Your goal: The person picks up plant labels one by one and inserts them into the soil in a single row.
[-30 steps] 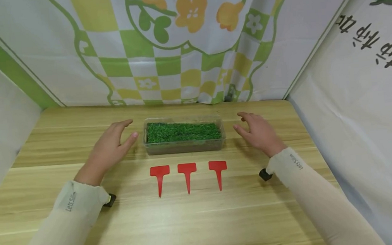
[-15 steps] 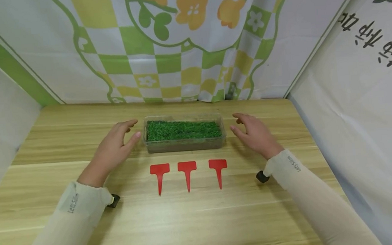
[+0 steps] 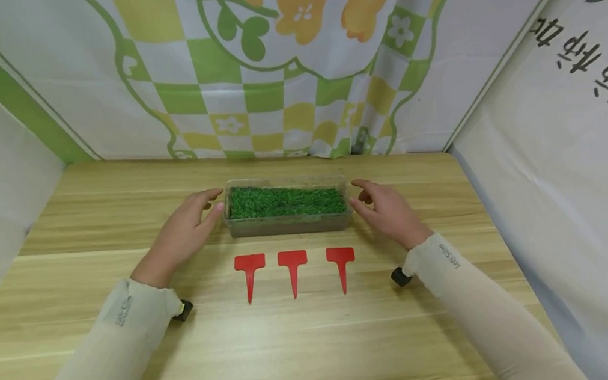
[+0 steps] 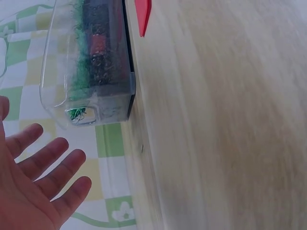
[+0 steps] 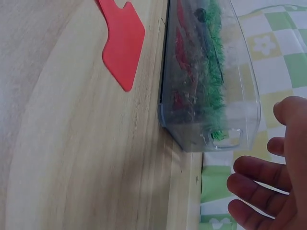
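A clear plastic box [image 3: 288, 224] stands on the table, with a mat of artificial grass [image 3: 283, 201] inside. My left hand [image 3: 184, 230] is at the box's left end, thumb and fingers spread, holding nothing. In the left wrist view a gap shows between those fingers [image 4: 62, 165] and the box [image 4: 112, 108]. At the right end my right hand [image 3: 387, 210] is held the same way, its fingertips close to the wall. Three red T-shaped plant labels [image 3: 292, 266] lie in a row in front of the box, their points towards me.
The wooden table [image 3: 307, 352] reaches back to a checked green and yellow curtain [image 3: 263, 97]. White cloth walls [image 3: 570, 191] stand on both sides. A small black camera sits at each wrist, such as the right wrist camera [image 3: 400, 277].
Both hands have moved inward towards the ends of the box, the left one rightward and the right one leftward. The box and labels have stayed in place.
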Demonstrator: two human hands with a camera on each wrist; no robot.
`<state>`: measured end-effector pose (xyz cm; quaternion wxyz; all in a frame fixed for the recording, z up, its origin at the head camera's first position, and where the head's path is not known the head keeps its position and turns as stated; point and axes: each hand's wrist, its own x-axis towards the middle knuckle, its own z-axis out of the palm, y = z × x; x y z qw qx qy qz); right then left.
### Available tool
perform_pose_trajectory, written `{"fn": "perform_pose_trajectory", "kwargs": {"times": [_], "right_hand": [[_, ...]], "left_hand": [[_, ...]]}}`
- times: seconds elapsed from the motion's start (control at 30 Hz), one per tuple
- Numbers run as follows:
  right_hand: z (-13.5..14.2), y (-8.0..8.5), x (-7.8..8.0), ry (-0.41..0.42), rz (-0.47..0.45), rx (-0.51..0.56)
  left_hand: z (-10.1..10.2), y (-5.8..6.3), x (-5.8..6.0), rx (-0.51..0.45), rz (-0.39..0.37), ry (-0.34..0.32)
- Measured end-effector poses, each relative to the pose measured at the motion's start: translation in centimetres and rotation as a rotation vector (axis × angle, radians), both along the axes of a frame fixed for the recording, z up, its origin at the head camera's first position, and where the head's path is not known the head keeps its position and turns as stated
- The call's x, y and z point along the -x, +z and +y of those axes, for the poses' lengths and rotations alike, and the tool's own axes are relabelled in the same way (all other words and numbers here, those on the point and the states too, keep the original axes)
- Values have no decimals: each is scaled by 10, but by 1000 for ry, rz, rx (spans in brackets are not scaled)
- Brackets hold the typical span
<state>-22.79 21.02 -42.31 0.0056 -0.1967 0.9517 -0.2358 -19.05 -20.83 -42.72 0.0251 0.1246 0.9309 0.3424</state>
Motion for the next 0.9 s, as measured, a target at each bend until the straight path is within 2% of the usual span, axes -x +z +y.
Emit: {"fn": "perform_pose_trajectory", "kwargs": {"times": [0.27,0.6,0.9], "right_hand": [[-9,-8,1,22,-76,-4],[-14,-13,-1,28,-52,-27],[-11,-14,-2,29,-26,-29]], "left_hand": [[4,-7,4,28,-29,-7],[5,-9,4,95,-34,-16],[6,-6,2,129,-56,-29]]}}
